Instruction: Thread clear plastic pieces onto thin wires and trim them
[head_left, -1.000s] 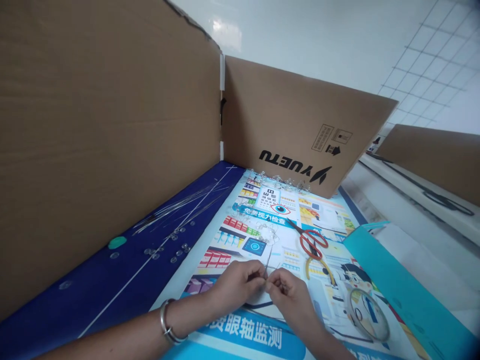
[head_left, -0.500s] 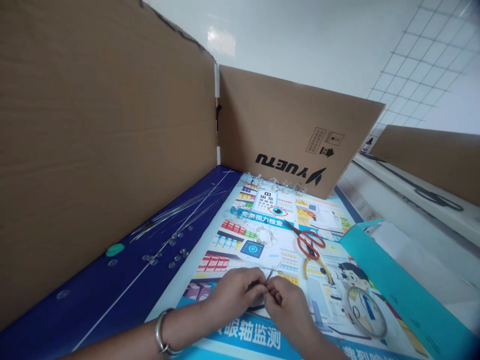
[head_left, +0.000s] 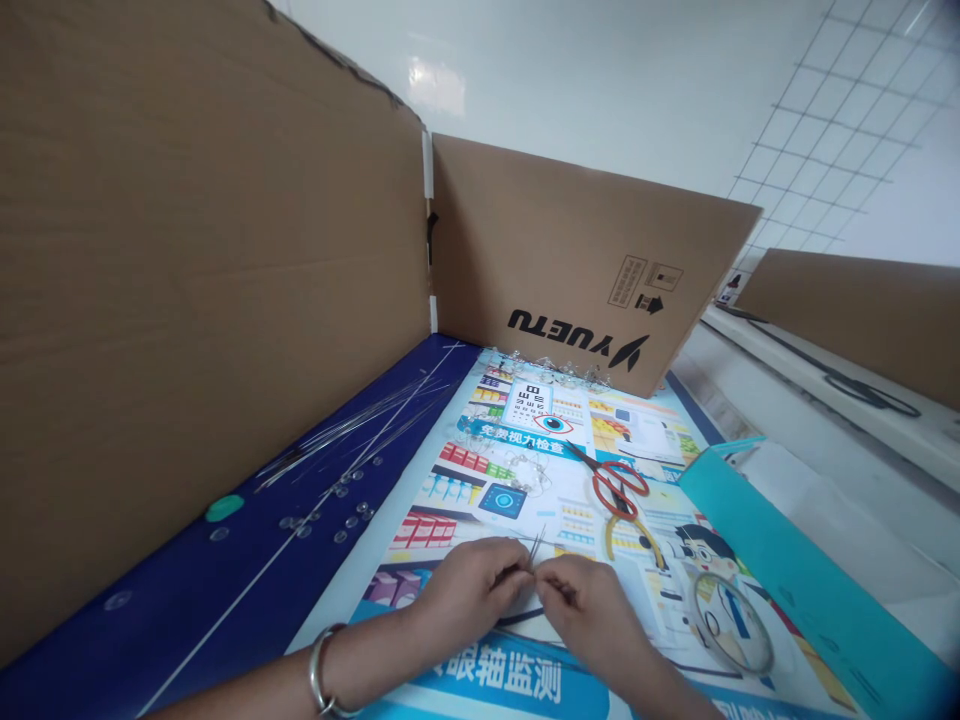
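Observation:
Low in the middle, my left hand [head_left: 480, 585], with a silver bangle on its wrist, is closed in a pinch. A few thin wires [head_left: 537, 545] stick up from between its fingertips. My right hand [head_left: 589, 600] is also closed, its fingertips touching those of the left at the wires' lower part, which the fingers hide. Beyond the hands lie red-handled scissors [head_left: 619, 485] and pliers with yellow handles [head_left: 637, 535]. To the right rests a clear ring-shaped roll [head_left: 701, 625]. A clear beaded piece [head_left: 529, 472] lies on the printed sheet.
Tall cardboard panels [head_left: 592, 250] wall off the back and left. Loose clear beads [head_left: 352, 522], a bundle of thin wires [head_left: 330, 440] and a green lump [head_left: 224, 508] lie on the blue strip. More clear beaded pieces [head_left: 551, 367] line the back. A teal box [head_left: 795, 570] stands right.
My right hand has shifted slightly right and turned a little, its fingertips still near the left's. The wire ends stand more upright. The camera view has moved slightly.

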